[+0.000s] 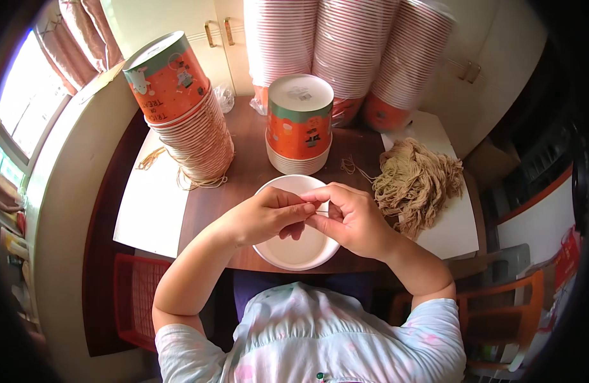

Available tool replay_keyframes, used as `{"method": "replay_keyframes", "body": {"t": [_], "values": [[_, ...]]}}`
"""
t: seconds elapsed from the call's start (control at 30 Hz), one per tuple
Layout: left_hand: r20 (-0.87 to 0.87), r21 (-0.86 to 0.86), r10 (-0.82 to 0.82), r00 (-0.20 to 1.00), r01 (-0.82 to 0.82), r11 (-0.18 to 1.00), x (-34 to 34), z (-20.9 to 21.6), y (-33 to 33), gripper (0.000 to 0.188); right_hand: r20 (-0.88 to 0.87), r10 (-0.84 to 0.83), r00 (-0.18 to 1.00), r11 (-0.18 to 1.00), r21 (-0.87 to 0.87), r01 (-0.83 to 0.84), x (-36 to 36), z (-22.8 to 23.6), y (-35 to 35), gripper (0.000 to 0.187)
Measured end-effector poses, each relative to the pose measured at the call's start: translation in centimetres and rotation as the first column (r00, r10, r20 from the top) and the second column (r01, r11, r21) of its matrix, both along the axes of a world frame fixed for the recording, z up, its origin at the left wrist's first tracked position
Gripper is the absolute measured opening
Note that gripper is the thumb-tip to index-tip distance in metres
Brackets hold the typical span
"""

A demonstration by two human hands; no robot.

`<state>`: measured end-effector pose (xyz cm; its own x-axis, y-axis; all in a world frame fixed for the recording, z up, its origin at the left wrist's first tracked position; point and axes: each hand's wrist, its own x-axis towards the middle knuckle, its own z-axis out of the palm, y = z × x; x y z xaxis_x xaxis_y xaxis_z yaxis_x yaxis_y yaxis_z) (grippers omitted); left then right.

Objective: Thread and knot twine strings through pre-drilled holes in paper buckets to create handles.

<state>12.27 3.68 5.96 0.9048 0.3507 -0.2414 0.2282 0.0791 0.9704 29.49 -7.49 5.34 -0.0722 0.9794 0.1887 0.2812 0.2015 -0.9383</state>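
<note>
My left hand and my right hand meet above a white paper bucket, whose open mouth faces up near the table's front edge. Each hand pinches a short, thin cord that runs between the fingertips; most of it is hidden by the fingers. Just beyond, a short stack of orange and green paper buckets stands upside down. A loose heap of tan cord lies to the right of my right hand, with a stray strand trailing toward the middle.
A tall, leaning stack of nested buckets, strands hanging from it, stands at the left. Tall plastic-wrapped bucket stacks rise at the back. White sheets lie on the brown table. A red basket and a wooden chair flank me.
</note>
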Motion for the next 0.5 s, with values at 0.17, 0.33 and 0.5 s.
{"method": "replay_keyframes", "body": {"t": [0.17, 0.33, 0.5], "values": [[-0.074, 0.069, 0.045, 0.996, -0.040, 0.997, -1.4, 1.0, 0.2, 0.023, 0.320, -0.204, 0.925, 0.868, 0.495, 0.020, -0.6, -0.4, 0.8, 0.016], [0.003, 0.128, 0.161, 0.987, -0.160, 0.979, -1.9, 1.0, 0.4, 0.022, 0.398, -0.203, 0.895, 0.867, 0.497, -0.024, -0.7, 0.6, 1.8, 0.014], [0.164, 0.266, 0.323, 0.932, -0.357, 0.895, -2.5, 0.3, 1.3, 0.015, 0.425, -0.154, 0.892, 0.889, 0.454, -0.063, -0.6, 0.9, 3.8, 0.011]]}}
